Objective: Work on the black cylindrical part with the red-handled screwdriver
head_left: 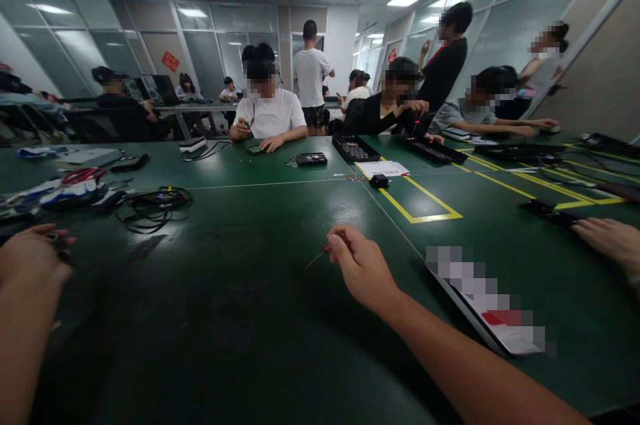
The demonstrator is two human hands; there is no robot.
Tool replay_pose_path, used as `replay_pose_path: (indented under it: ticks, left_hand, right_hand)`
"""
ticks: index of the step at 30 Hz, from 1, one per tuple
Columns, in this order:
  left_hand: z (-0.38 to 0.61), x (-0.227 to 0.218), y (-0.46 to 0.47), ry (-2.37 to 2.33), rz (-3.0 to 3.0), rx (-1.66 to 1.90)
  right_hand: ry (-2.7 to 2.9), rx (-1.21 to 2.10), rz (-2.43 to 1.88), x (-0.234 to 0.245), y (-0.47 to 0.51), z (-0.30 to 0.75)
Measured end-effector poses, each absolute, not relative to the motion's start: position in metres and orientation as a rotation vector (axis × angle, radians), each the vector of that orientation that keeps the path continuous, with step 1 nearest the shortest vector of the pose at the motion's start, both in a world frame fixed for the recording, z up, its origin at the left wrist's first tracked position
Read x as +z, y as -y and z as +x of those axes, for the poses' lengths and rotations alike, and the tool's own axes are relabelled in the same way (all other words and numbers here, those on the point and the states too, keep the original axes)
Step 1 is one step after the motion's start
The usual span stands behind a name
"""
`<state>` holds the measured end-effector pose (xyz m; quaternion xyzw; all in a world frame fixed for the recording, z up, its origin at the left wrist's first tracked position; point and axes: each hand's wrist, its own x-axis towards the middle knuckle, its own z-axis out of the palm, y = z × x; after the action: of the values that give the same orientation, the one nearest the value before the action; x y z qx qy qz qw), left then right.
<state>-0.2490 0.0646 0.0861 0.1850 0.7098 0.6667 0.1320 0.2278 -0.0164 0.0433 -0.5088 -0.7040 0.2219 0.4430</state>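
In my right hand [364,266] is a thin screwdriver [317,258] with a red part by the fingers. Its slim shaft points down and left over the green table [225,318]. My left hand [33,258], at the left edge, is curled round a small dark object [63,245] whose kind I cannot make out. Just beyond that hand lie a coil of black cable [155,208] and a pile of blue, white and red items [65,188]. Right of my right forearm rests a flat white item [493,311], partly blurred out.
A co-worker's hand [607,238] reaches in from the right beside a dark strip-like part [550,211]. Ahead are a small black block [379,181], a white paper [383,168], a black tray [355,147] and yellow tape lines [435,217]. People sit across the table.
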Motion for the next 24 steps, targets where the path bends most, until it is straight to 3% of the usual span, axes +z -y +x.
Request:
replay_pose_path:
  ticks: [3, 8, 14, 19, 24]
  left_hand:
    - [-0.234, 0.093, -0.071, -2.009, 0.348, 1.936]
    - [-0.186, 0.09, -0.081, -1.659, 0.521, 2.1]
    - [-0.095, 0.068, -0.066, -1.128, 0.801, 1.641]
    - [-0.017, 0.052, -0.036, -0.912, 1.035, 1.293]
    - [0.034, 0.048, -0.022, -0.854, 1.089, 1.162]
  right_hand:
    - [1.726, 0.556, -1.256, 0.045, 0.018, 0.227]
    - [1.602, 0.563, -1.288, 0.048, 0.021, 0.227]
    - [1.503, 0.539, -1.227, 0.044, 0.017, 0.23]
    - [1.477, 0.499, -1.211, 0.044, 0.017, 0.23]
    - [1.418, 0.461, -1.225, 0.047, 0.018, 0.232]
